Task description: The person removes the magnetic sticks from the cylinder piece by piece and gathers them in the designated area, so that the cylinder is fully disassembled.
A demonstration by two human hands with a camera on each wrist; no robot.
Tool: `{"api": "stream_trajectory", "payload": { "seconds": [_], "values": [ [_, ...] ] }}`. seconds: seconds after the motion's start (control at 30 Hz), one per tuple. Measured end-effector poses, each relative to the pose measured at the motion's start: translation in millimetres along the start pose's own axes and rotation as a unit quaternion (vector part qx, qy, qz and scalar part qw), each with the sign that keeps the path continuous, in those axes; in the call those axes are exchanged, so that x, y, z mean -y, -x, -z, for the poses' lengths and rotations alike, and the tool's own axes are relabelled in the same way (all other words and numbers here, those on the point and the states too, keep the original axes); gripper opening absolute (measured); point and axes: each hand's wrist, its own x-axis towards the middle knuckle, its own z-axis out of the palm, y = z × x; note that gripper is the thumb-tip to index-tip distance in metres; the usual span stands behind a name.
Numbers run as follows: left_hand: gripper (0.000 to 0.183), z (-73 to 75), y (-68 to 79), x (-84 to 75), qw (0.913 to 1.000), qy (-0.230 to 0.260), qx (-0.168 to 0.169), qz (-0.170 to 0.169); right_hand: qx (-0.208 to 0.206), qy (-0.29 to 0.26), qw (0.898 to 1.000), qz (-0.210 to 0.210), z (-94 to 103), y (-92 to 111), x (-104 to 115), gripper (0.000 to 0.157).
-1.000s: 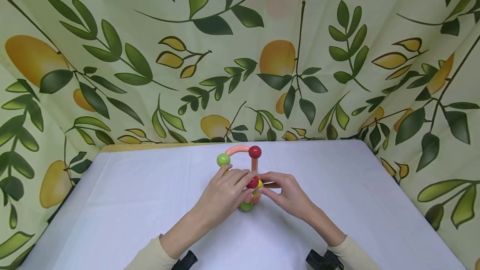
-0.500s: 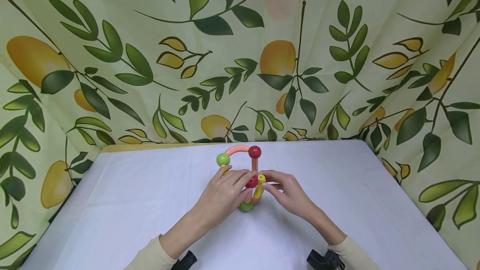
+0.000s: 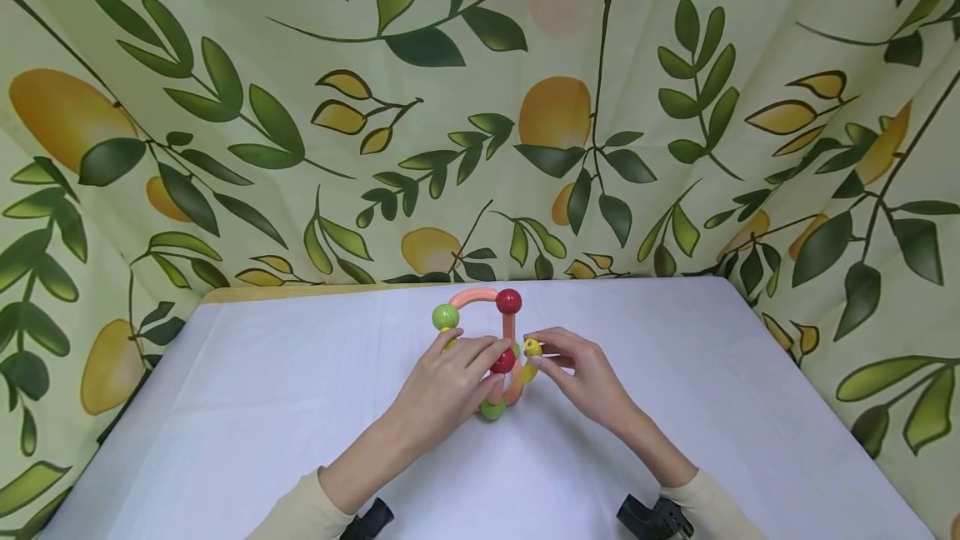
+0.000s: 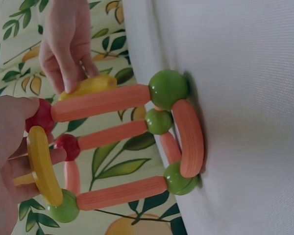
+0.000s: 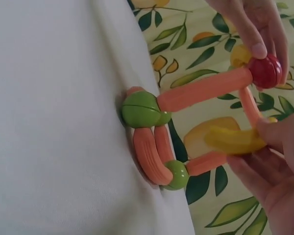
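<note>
So, from my end of the feed, the stick-and-ball build [image 4: 112, 134] is standing on the white-covered table [image 3: 187, 407], just below the middle of the head view. Counting from the left wrist picture, I get two red balls [image 4: 39, 116] toward the left, four green balls [image 4: 169, 89] (three at the table end, one at lower left), and at least six salmon sticks [image 4: 122, 192], three of them the long ones running across the middle. Plus one curved yellow stick [image 4: 45, 169] fixed between a red ball and a green one, on the left side of that same view. As for grip, the left hand [image 3: 453, 377] has its fingers around the top of the build, with a fingertip against a red ball at upper right in the right wrist view. The right hand [image 3: 573, 369] is a narrow pinch, thumb and fingers closed on a loose yellow piece [image 5: 235, 141], which I've got right of center in the right wrist view. Can't really tell whether that piece touches the build; part of it goes behind a salmon stick at upper left in the left wrist shot. Leafy fruit-print cloth [image 3: 555, 115] fills the top of my head view.
</note>
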Motion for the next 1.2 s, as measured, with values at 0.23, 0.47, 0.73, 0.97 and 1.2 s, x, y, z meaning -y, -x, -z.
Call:
{"api": "stream_trajectory", "payload": {
  "seconds": [0.23, 0.47, 0.73, 0.97, 1.2],
  "values": [
    [0.048, -1.1, 0.0, 1.5, 0.9998, 0.004, -0.017, -0.008, -0.042, 0.029, 0.998, -0.040, 10.7, -6, -11, 0.033],
    [0.044, 0.1, 0.5, 1.8, 0.9997, 0.006, -0.023, 0.000, -0.057, 0.061, 0.994, -0.070, 24.5, -14, -26, 0.034],
    [0.043, -1.4, 0.8, -1.4, 0.9996, 0.005, -0.029, 0.005, -0.061, 0.070, 0.990, -0.105, 34.4, -23, -57, 0.029],
    [0.039, -0.1, 2.6, -2.5, 0.9997, 0.011, -0.020, 0.012, -0.048, 0.072, 0.985, -0.152, 38.5, -35, -81, 0.028],
    [0.038, -0.7, 2.6, -1.6, 0.9994, 0.020, -0.023, 0.013, -0.044, 0.102, 0.978, -0.174, 40.6, -46, -95, 0.032]
  ]
}}
